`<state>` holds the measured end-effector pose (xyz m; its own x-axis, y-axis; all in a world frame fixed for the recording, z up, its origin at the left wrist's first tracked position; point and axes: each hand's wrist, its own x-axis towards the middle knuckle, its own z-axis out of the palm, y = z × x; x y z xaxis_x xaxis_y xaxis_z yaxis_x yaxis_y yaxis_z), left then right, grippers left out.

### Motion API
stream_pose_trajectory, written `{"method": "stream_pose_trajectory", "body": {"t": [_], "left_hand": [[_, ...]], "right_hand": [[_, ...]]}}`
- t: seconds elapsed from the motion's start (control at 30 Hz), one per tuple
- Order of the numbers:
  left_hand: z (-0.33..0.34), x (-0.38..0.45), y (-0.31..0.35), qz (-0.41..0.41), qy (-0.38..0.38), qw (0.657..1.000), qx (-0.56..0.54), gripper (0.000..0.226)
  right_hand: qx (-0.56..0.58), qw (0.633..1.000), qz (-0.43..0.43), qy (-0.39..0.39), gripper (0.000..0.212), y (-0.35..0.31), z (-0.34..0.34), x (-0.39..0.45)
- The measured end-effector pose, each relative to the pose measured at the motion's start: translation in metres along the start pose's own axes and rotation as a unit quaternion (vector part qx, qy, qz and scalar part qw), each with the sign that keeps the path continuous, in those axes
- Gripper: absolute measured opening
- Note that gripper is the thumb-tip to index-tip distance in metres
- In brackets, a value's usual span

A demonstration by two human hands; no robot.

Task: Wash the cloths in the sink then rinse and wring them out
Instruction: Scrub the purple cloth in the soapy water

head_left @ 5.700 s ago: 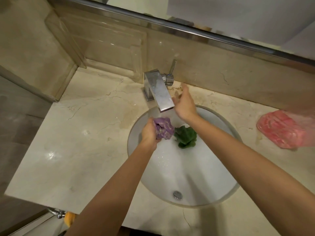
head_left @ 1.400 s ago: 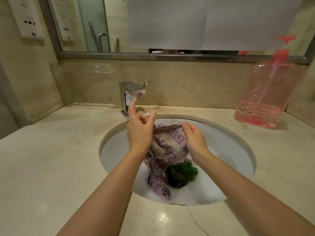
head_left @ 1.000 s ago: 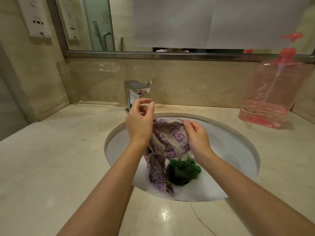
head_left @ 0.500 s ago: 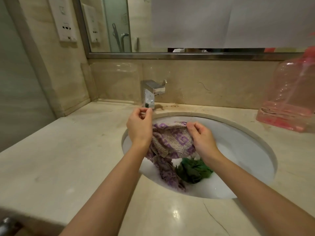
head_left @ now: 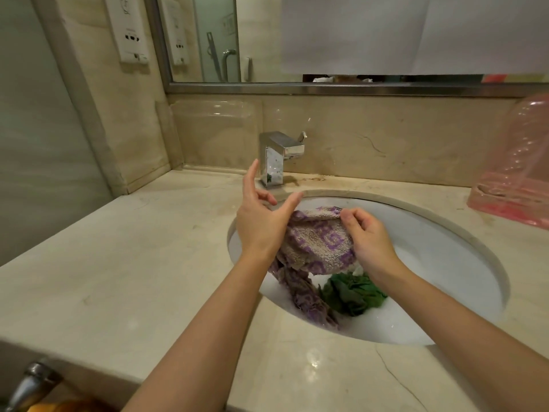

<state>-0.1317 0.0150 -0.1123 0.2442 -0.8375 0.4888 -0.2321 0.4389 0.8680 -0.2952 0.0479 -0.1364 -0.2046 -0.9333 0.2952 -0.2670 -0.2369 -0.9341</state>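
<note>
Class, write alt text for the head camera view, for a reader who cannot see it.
Over a white oval sink in a marble counter, the right hand pinches a purple patterned terry cloth while the left hand is spread open beside it. A crumpled green cloth lies in the basin below.

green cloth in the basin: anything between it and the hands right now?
Yes. The purple patterned cloth hangs between both hands, draping over the green cloth in the sink. The right hand pinches its top edge; the left hand is beside it, fingers spread.
</note>
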Motion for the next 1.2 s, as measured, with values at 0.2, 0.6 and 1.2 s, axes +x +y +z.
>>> {"method": "stream_pose_trajectory", "body": {"t": [0.2,0.6,1.2], "left_hand": [[0.000,-0.002,0.000,-0.015,0.131,0.990,-0.045,0.027],[0.002,-0.001,-0.007,-0.081,0.070,0.994,-0.022,0.009],[0.009,-0.002,-0.003,-0.057,0.061,0.996,-0.036,0.009]], "right_hand": [[-0.016,1.000,0.000,-0.019,0.029,0.002,0.004,0.000],[-0.004,1.000,0.010,0.019,0.004,0.002,0.005,-0.002],[0.021,0.994,-0.059,0.085,0.013,0.002,0.000,0.000]]}}
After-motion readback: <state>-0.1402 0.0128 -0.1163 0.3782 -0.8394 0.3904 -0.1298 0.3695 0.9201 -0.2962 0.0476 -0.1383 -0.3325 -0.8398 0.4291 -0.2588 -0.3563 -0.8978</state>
